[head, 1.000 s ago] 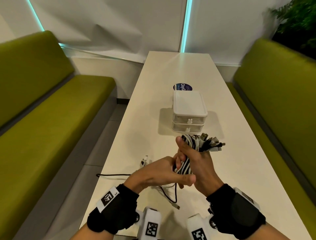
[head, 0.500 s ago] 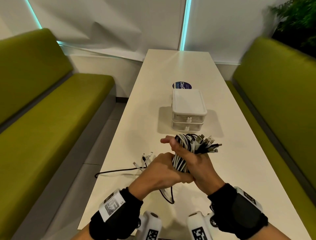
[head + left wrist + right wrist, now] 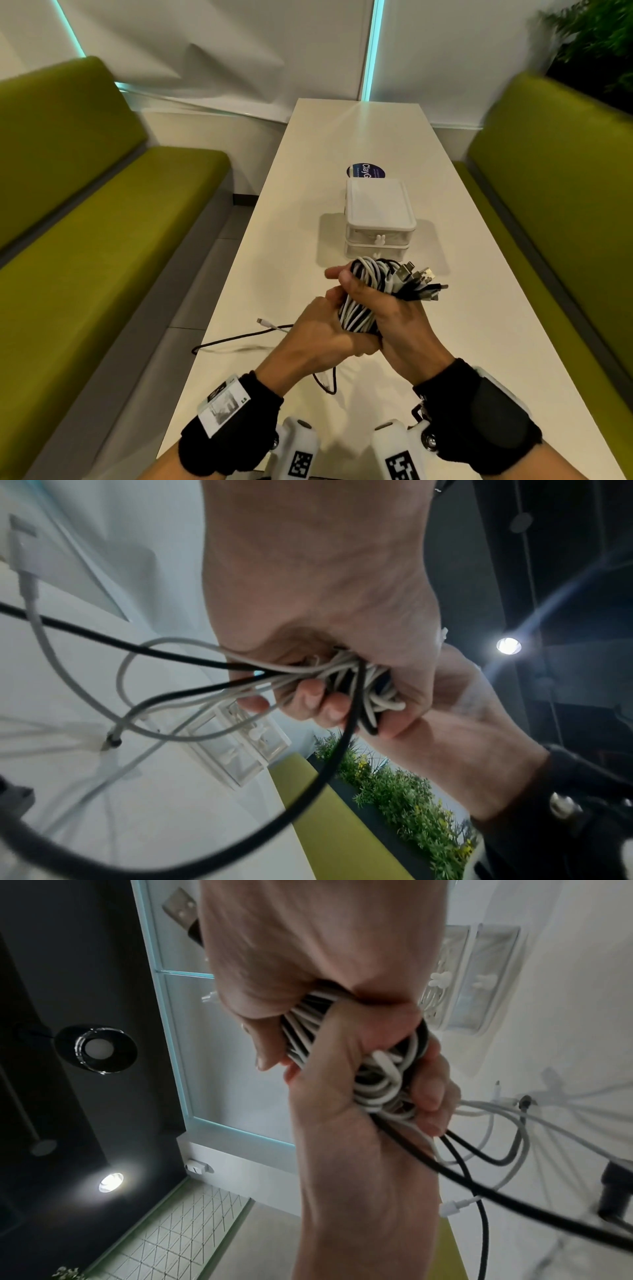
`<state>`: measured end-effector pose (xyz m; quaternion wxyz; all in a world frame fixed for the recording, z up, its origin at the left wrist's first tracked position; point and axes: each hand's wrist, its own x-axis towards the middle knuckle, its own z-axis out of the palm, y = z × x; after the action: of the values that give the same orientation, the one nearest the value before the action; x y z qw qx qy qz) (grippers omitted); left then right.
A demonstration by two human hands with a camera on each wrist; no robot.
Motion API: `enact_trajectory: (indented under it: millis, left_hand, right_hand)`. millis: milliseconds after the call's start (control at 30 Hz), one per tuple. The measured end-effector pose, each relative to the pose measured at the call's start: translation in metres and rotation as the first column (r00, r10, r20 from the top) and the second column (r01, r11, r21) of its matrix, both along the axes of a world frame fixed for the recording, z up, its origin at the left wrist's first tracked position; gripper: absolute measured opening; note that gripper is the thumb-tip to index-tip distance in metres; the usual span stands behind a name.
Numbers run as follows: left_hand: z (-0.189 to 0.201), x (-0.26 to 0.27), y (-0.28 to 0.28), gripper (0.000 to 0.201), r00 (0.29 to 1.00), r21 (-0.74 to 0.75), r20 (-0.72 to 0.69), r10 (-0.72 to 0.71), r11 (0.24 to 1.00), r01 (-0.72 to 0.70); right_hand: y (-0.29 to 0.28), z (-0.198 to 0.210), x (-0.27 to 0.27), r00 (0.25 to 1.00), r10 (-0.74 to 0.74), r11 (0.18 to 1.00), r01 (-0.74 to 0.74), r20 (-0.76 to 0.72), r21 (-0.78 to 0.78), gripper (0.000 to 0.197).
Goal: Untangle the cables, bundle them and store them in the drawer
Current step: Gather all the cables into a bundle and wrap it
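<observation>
My right hand (image 3: pixel 397 322) grips the cable bundle (image 3: pixel 373 291); my left hand (image 3: pixel 318 337) clenches its lower loops. Loose ends trail on the tabletop (image 3: pixel 479 342), near the drawer box (image 3: pixel 378 219).

Dim overhead spotlights, blurred warped edges

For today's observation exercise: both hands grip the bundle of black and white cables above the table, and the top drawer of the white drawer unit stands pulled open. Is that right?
One detail is wrong. In the head view both drawers of the white drawer unit are shut. The rest holds: the left hand and right hand grip the cable bundle above the table.
</observation>
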<state>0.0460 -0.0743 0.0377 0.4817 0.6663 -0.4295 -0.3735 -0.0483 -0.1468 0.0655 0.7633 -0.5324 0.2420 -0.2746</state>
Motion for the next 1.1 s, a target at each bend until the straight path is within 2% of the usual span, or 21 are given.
enact_trajectory:
  millis: [100, 267, 367, 533, 667, 800, 867, 967, 1100]
  left_hand:
    - [0.004, 0.008, 0.002, 0.043, 0.993, 0.05, -0.009, -0.12, 0.991, 0.12]
    - [0.014, 0.022, 0.011, 0.046, 0.966, 0.09, -0.012, -0.26, 0.961, 0.26]
    - [0.004, 0.026, 0.018, 0.05, 0.961, 0.152, 0.047, -0.271, 0.953, 0.261]
    - [-0.023, 0.028, 0.027, 0.026, 0.948, 0.258, 0.22, -0.232, 0.951, 0.173]
    - [-0.034, 0.044, 0.033, 0.024, 0.934, 0.321, 0.301, -0.194, 0.942, 0.092]
    - [-0.029, 0.049, 0.035, 0.034, 0.865, 0.347, 0.436, -0.247, 0.933, 0.091]
    - [-0.026, 0.05, 0.038, 0.039, 0.844, 0.34, 0.466, -0.266, 0.934, 0.106]
    - [-0.019, 0.052, 0.041, 0.029, 0.809, 0.312, 0.495, -0.316, 0.934, 0.174]
    - [-0.015, 0.055, 0.044, 0.029, 0.833, 0.264, 0.442, -0.334, 0.935, 0.235]
  right_hand:
    - [0.0, 0.001, 0.001, 0.996, -0.009, 0.987, -0.005, 0.091, 0.162, 0.026]
    - [-0.002, 0.006, 0.001, 0.989, 0.069, 0.98, -0.092, 0.132, 0.176, 0.025]
    - [-0.004, 0.007, 0.002, 0.992, 0.072, 0.984, -0.087, 0.102, 0.157, 0.037]
    - [-0.013, 0.004, 0.001, 0.992, 0.058, 0.994, -0.068, 0.11, 0.086, 0.039]
    - [-0.025, 0.004, -0.003, 0.999, 0.044, 0.997, -0.043, 0.011, -0.06, 0.041]
    - [-0.03, 0.005, -0.006, 0.986, 0.026, 0.966, -0.066, -0.162, -0.252, 0.042]
    - [-0.03, 0.005, -0.007, 0.964, 0.01, 0.938, -0.101, -0.266, -0.331, 0.041]
    - [-0.027, 0.002, -0.006, 0.925, -0.031, 0.881, -0.153, -0.378, -0.447, 0.04]
    - [-0.013, -0.001, -0.003, 0.893, -0.055, 0.768, -0.248, -0.446, -0.59, 0.045]
